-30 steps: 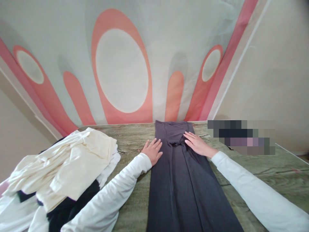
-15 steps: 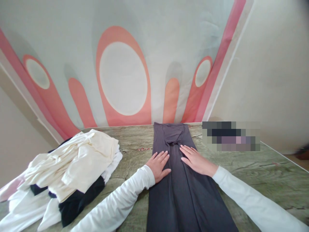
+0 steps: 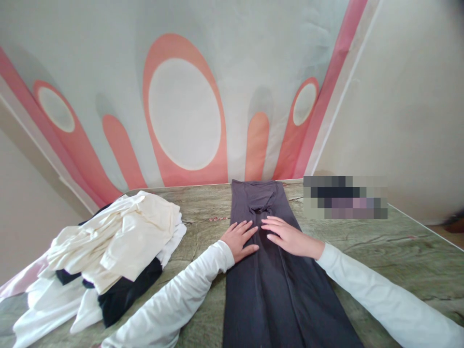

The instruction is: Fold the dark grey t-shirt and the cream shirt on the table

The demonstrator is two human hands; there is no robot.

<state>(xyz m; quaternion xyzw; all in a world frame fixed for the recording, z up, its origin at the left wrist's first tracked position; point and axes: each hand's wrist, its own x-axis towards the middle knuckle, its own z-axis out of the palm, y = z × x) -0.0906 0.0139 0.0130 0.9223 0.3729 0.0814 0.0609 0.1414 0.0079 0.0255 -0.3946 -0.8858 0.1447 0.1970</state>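
**Sliding closer, pressing flat**

The grey trousers (image 3: pixel 275 285) lie on the table (image 3: pixel 398 261) under our palms. Our left hand (image 3: pixel 241 240) and right hand (image 3: pixel 290 238), open and nearly touching, have slid from the waistband toward us. A clothes pile (image 3: pixel 119 241) lies to their left.

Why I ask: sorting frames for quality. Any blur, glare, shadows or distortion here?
Head view: soft, even light, no glare; sharp on the left hand, right hand and dark trousers; wide-angle lens bows the wall stripes and table edge; a pixelated block masks something at its far side.
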